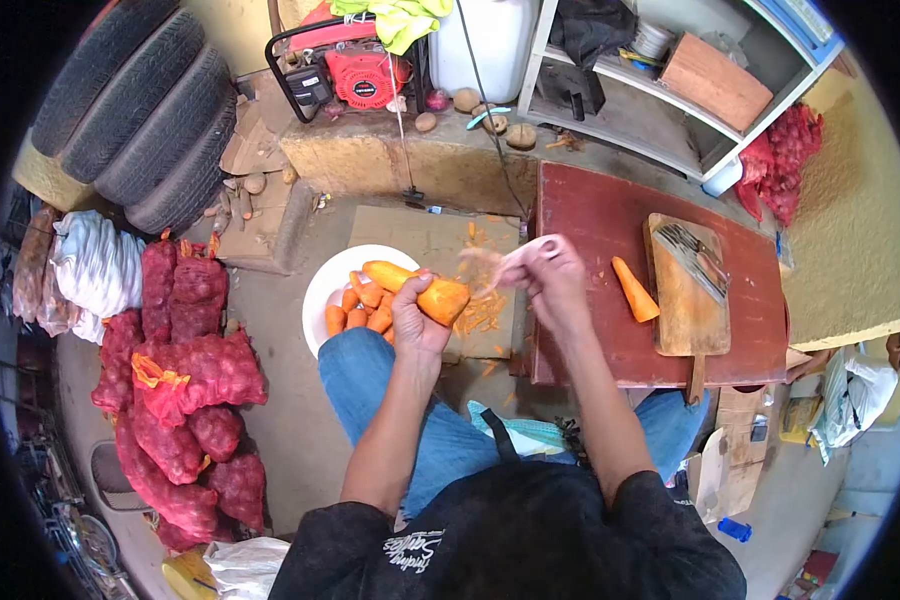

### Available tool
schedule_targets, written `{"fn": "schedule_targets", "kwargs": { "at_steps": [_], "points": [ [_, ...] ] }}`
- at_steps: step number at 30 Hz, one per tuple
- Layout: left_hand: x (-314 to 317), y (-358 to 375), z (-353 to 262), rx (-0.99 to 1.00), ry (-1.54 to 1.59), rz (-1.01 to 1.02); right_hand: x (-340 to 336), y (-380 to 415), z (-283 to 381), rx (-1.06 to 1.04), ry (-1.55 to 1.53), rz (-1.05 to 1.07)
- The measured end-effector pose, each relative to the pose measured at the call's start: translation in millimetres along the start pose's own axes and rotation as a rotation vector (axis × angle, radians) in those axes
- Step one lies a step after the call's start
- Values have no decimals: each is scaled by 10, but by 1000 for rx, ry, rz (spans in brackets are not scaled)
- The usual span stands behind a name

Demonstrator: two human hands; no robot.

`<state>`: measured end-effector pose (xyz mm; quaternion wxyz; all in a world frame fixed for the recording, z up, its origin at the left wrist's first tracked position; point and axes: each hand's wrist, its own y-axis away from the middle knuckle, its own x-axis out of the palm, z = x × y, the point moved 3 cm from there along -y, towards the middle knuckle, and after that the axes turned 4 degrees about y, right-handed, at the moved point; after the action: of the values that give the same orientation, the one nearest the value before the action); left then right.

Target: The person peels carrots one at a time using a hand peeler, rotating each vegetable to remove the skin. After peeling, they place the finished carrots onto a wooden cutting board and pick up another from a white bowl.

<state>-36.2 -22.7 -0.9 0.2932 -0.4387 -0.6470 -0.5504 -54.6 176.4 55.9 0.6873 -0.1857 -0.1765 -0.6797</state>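
Two hands: the left hand (419, 325) wraps a large carrot (448, 301), thumb over the top and fingers curled beneath; the right hand (558, 283) has its fingers closed around a pale pink peeler (532, 256).
Large carrot: between bowl and table, above the lap, thick end toward the right; the grip near its middle likely leaves that end bare for the blade.
Peeler: just right of the carrot, seemingly apart from it; blur hides its blade.
White bowl (313, 304): left, by the left knee, holding smaller carrots (358, 303); probably set there for easy reach.
Cardboard (383, 226): on the far floor, strewn with orange shavings (482, 313), presumably to catch scraps.
Red table (583, 345): right; a lone carrot (634, 290) lies beside the wooden board (683, 333), where knives (698, 258) rest, perhaps to keep them together.
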Motion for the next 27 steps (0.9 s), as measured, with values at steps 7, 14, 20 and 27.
{"fn": "schedule_targets", "kwargs": {
  "at_steps": [7,14,20,27],
  "points": [
    [-28,-162,9,-68,79,28,97,53,-24,89,-24,106],
    [-40,-210,111,-36,57,-41,38,2,-56,91,-39,103],
    [-116,-260,39,-10,47,-42,-453,-142,63,6,13,-80],
    [-88,-309,231,16,-10,-37,-370,-12,-195,113,-39,-9]
  ]
}}
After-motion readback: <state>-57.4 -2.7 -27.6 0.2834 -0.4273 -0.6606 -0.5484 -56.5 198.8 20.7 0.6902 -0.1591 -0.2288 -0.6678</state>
